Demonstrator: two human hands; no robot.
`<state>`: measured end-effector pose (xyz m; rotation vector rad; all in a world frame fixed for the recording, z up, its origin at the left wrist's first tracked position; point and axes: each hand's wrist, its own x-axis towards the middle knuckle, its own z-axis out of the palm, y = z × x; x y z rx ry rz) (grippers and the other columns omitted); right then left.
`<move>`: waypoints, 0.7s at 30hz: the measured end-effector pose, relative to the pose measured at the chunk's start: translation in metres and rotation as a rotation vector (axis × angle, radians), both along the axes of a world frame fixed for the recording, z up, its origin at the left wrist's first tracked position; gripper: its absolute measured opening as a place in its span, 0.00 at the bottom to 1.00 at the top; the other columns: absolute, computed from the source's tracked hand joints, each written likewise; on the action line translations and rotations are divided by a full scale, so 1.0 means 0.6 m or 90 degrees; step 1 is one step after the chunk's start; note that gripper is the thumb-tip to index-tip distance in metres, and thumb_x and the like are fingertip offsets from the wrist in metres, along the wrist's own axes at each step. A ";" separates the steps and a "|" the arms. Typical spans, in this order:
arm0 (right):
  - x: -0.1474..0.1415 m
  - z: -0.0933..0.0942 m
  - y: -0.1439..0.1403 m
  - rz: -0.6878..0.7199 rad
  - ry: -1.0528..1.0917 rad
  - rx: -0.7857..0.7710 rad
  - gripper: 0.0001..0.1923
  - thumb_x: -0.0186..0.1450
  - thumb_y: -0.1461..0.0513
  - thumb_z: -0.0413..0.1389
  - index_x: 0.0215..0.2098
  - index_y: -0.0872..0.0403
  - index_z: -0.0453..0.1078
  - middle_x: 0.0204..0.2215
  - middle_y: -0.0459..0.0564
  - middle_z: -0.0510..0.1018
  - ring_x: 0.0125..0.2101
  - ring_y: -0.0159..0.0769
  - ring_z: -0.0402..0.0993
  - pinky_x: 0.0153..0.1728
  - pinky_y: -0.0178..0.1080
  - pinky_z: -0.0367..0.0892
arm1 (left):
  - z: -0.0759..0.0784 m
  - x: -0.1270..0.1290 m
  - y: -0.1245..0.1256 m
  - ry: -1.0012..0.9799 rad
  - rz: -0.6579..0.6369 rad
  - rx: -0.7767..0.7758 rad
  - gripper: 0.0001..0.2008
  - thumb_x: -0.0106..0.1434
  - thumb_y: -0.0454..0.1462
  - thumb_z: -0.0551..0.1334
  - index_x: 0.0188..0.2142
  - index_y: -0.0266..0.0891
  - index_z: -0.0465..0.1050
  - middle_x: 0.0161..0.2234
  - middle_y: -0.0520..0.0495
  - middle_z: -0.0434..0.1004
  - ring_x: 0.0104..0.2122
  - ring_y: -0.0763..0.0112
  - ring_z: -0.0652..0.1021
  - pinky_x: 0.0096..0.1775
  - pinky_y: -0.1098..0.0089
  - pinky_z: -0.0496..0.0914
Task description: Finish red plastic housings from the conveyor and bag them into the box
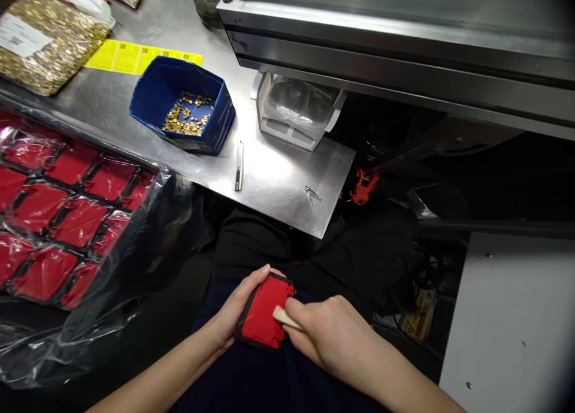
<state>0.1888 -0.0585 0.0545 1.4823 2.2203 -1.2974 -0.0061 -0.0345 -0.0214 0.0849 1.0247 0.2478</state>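
Note:
My left hand (238,308) is wrapped round the left side of a flat red plastic part with a black rim (263,314), held over my lap. In my right hand (327,332) is a cream-coloured, flat-ended tool (286,318), its handle hidden in the closed fist. The tool's tip lies against the right edge of the red part, where small red clips show. What the tool is exactly, I cannot make out. Several similar red parts (81,221) lie in rows under clear plastic at the left.
A blue bin (179,101) holding small brass pieces stands on the metal table (274,191). Near it lie a utility knife (239,166) and nail clippers (313,193). A grey tray (291,131) with plastic bags sits under a metal frame (381,59). Bagged brass pieces (54,41) rest at upper left.

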 end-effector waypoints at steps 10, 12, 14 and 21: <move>-0.001 -0.011 -0.001 -0.049 0.037 -0.016 0.09 0.76 0.54 0.50 0.39 0.48 0.64 0.28 0.42 0.81 0.25 0.34 0.78 0.25 0.36 0.48 | -0.005 -0.002 -0.001 -0.008 0.030 -0.035 0.22 0.68 0.53 0.61 0.43 0.37 0.77 0.39 0.38 0.84 0.36 0.59 0.83 0.39 0.66 0.77; -0.001 -0.013 -0.001 -0.067 0.028 -0.018 0.09 0.76 0.54 0.49 0.41 0.48 0.65 0.29 0.43 0.82 0.27 0.35 0.79 0.26 0.36 0.49 | -0.004 -0.002 -0.001 0.014 0.036 -0.045 0.21 0.67 0.53 0.62 0.43 0.38 0.77 0.34 0.41 0.83 0.29 0.64 0.81 0.33 0.69 0.76; 0.001 -0.013 -0.001 -0.077 0.022 -0.035 0.08 0.76 0.54 0.49 0.42 0.48 0.66 0.28 0.42 0.82 0.26 0.35 0.78 0.25 0.35 0.50 | -0.002 -0.002 0.000 0.019 0.039 -0.050 0.20 0.67 0.53 0.62 0.43 0.38 0.77 0.32 0.43 0.83 0.27 0.65 0.80 0.31 0.69 0.75; 0.011 -0.015 0.001 -0.071 0.036 -0.048 0.09 0.76 0.53 0.49 0.43 0.48 0.67 0.29 0.43 0.82 0.27 0.34 0.78 0.26 0.34 0.51 | -0.003 -0.001 0.002 0.004 0.060 -0.071 0.20 0.67 0.52 0.62 0.42 0.37 0.77 0.31 0.43 0.82 0.26 0.67 0.80 0.31 0.71 0.75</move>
